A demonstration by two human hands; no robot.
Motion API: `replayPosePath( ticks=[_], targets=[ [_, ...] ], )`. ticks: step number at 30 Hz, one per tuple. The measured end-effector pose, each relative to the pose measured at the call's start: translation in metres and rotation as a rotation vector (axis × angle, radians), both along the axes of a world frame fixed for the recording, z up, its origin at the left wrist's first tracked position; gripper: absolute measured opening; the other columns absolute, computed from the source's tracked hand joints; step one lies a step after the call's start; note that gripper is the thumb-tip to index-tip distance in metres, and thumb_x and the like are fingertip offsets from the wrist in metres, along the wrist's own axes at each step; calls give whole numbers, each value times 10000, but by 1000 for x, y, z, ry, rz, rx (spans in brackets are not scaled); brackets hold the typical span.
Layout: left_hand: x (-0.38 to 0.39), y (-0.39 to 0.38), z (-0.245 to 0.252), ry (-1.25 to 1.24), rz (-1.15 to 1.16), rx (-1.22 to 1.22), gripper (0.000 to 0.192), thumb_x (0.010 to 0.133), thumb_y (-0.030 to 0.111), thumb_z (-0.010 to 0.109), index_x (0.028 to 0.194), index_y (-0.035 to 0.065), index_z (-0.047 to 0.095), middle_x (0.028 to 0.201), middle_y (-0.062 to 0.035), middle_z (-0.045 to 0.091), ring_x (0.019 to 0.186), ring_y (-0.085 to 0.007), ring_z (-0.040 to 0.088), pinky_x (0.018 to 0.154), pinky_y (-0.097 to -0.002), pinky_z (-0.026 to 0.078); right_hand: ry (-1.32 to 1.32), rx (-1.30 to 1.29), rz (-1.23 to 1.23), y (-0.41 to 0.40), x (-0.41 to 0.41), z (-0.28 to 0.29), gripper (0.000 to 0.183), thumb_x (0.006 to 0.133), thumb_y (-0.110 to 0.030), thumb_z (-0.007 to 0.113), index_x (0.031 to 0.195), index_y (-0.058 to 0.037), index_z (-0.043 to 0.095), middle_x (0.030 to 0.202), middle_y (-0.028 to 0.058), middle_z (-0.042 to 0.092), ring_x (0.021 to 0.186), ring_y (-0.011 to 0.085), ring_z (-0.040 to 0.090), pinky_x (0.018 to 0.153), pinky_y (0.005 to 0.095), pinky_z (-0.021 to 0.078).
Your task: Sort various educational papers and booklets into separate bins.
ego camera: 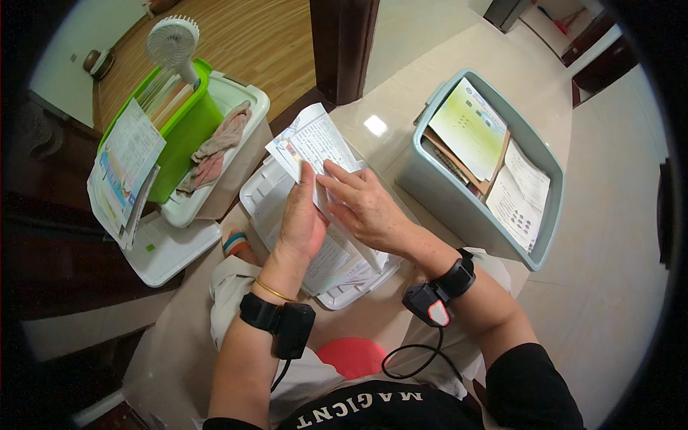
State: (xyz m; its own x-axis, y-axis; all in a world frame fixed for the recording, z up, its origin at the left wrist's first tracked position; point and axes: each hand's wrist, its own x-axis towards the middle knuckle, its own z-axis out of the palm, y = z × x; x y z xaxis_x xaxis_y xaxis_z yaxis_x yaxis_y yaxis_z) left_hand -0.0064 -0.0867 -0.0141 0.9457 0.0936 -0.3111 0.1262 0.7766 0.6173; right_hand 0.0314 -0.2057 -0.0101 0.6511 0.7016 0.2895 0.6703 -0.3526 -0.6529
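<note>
My left hand (pixel 303 217) grips a few printed paper sheets (pixel 322 137), its thumb lying on their near face. On those same sheets rest the fingers of my right hand (pixel 368 207); its thumb is hidden, so whether it pinches them I cannot tell. One sheet hangs folded down beneath the right hand. Under both hands, a pile of printed papers (pixel 333 266) lies on a white plastic lid (pixel 339 301) on the floor.
To the right stands a grey-blue plastic bin (pixel 457 215) with papers and booklets. At left, a green bin (pixel 188 142) with a handheld fan (pixel 173 43) and a cloth (pixel 226 134) sit on a lidded white box (pixel 252 110). More papers (pixel 123 166) hang beside it, above another lid (pixel 161 260).
</note>
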Motion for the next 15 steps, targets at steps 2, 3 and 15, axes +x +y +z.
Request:
replayPosePath(
  ticks=[2,3,15],
  targets=[
    [2,5,-18,-56,5,125,402,877,199,347,1236,37,267,1214,-78,376,1114,-188,364,926,-321,295,18,-1,2,-1,0,2,376,704,-43,555,1075,-28,494,1178,163,429,867,292,470,787,359,377],
    [3,9,-20,-111,11,250,401,872,157,364,1238,31,258,1214,-88,373,1115,-192,364,930,-322,294,39,26,30,-3,2,1,368,706,-53,560,1067,-26,495,1162,164,442,882,294,478,791,354,380],
    [2,56,-1,-73,68,-193,400,847,160,417,1213,32,316,1219,-90,383,1125,-230,348,955,-390,251,653,222,-413,-54,45,-1,593,768,-322,548,1140,99,360,1047,294,460,912,283,516,733,317,438]
  ],
)
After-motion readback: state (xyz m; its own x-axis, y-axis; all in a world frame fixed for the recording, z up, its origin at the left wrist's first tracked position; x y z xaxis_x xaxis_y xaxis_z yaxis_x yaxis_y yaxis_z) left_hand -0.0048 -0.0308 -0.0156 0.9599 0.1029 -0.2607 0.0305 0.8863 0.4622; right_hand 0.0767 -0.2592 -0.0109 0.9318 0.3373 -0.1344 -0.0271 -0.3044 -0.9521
